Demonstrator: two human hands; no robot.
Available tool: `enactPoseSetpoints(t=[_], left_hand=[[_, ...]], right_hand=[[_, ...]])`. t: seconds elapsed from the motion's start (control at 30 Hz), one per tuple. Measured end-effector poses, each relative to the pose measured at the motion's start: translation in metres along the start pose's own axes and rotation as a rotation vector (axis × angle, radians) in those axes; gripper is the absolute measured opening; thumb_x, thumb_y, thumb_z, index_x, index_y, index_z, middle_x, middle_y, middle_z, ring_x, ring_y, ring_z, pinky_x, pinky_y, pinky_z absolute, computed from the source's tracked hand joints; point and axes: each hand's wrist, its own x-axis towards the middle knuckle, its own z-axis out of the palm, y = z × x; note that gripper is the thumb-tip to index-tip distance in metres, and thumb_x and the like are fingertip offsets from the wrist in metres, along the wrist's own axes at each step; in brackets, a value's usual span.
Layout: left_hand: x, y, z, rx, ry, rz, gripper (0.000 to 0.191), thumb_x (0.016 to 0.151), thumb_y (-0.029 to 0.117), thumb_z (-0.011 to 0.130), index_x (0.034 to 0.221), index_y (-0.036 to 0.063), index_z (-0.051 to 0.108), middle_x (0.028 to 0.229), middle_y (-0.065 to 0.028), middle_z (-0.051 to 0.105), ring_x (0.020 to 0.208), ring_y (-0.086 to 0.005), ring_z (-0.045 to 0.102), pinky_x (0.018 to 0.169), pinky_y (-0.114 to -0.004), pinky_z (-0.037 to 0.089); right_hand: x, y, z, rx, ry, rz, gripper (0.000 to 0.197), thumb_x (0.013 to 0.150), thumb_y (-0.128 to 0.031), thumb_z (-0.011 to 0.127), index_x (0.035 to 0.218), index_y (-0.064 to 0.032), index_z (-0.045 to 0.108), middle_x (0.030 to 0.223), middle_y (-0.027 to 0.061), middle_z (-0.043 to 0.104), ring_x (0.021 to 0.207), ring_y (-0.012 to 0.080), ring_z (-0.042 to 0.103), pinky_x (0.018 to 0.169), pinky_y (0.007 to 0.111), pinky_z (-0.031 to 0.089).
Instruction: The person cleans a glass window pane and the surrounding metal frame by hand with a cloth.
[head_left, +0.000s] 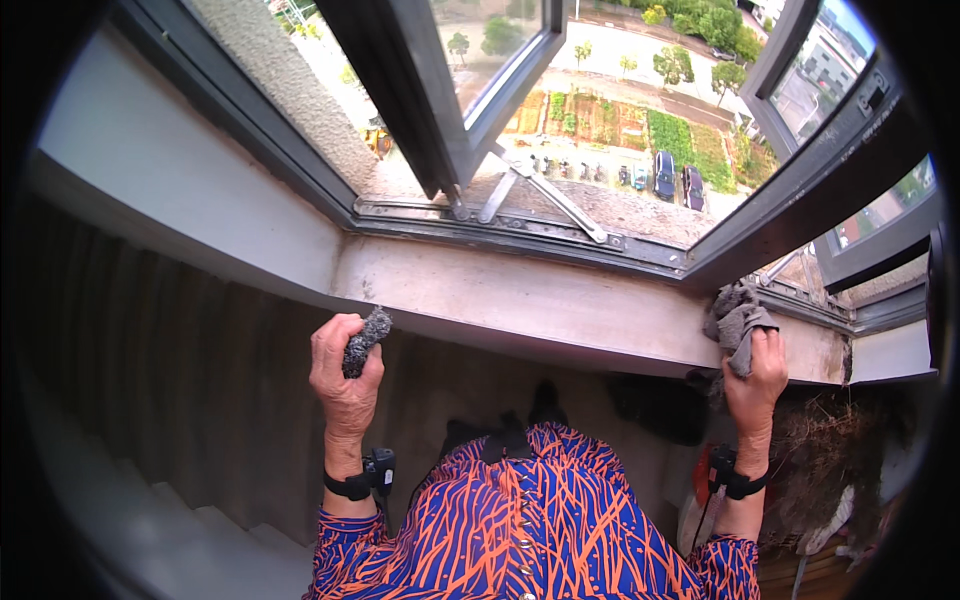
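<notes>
My left hand (346, 360) grips a dark steel-wool scrubbing pad (367, 342) just off the front edge of the white window sill (525, 289). Farther right, my right hand (757, 369) holds a crumpled grey cloth (739, 322), which rests against the sill below the window's upright post. Grime marks the sill's left corner and its right end. Behind the sill runs the dark grey metal window frame (517, 238), with dirt along its track.
An outward-opened window sash (457, 97) hangs over the track on a metal friction stay (559, 199). Another opened sash (885, 217) is at the right. Dry twigs (817, 442) are piled below the sill's right end. Parked cars (664, 174) appear far below outside.
</notes>
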Motion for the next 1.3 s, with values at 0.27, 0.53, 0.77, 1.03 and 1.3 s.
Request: enactPoseSetpoints(t=[0.27,0.53,0.77,1.03,1.3], left_hand=[[-0.076,-0.074,-0.014,-0.160,-0.030,-0.432,0.032,0.082,0.004,0.071,0.113,0.0034,0.064,0.111,-0.0119,0.066,0.101,-0.0277,0.064,0.091,-0.038,0.051],[-0.162,-0.126,-0.030,-0.148,-0.105,-0.680,0.030,0.081,0.006,0.074,0.110,0.0042,0.066,0.103,-0.0132,0.065,0.093,-0.0300,0.065,0.083,-0.039,0.052],[-0.190,-0.141,-0.034,-0.167,-0.089,-0.780,0.031,0.082,0.009,0.074,0.112,0.0053,0.066,0.100,-0.0131,0.066,0.092,-0.0301,0.065,0.081,-0.039,0.051],[-0.222,-0.143,-0.045,-0.384,0.031,-1.026,0.031,0.085,0.011,0.074,0.114,0.0038,0.065,0.097,-0.0107,0.066,0.082,-0.0208,0.065,0.074,-0.034,0.053],[-0.232,-0.124,-0.049,-0.129,0.017,-0.985,0.034,0.086,0.013,0.074,0.116,0.0035,0.065,0.094,-0.0095,0.068,0.083,-0.0163,0.065,0.076,-0.033,0.054]], right_hand=[[0.040,-0.128,0.054,-0.005,-0.105,-0.145,0.049,0.063,-0.010,0.076,0.109,-0.0012,0.060,0.103,0.0192,0.060,0.094,0.0410,0.057,0.078,0.048,0.050],[0.090,-0.268,0.116,0.106,-0.193,-0.360,0.048,0.064,-0.012,0.075,0.108,-0.0030,0.060,0.098,0.0171,0.059,0.094,0.0382,0.058,0.074,0.047,0.053],[0.128,-0.356,0.169,0.305,-0.153,-0.618,0.038,0.069,-0.011,0.071,0.105,-0.0023,0.062,0.100,0.0159,0.062,0.098,0.0367,0.059,0.077,0.046,0.054],[0.143,-0.356,0.153,0.862,-0.200,-0.740,0.036,0.070,-0.010,0.075,0.104,-0.0034,0.066,0.096,0.0158,0.066,0.093,0.0386,0.064,0.077,0.044,0.052],[0.155,-0.380,0.165,0.252,-0.302,-0.672,0.044,0.074,-0.019,0.074,0.113,-0.0037,0.062,0.106,0.0128,0.061,0.112,0.0341,0.056,0.088,0.044,0.051]])
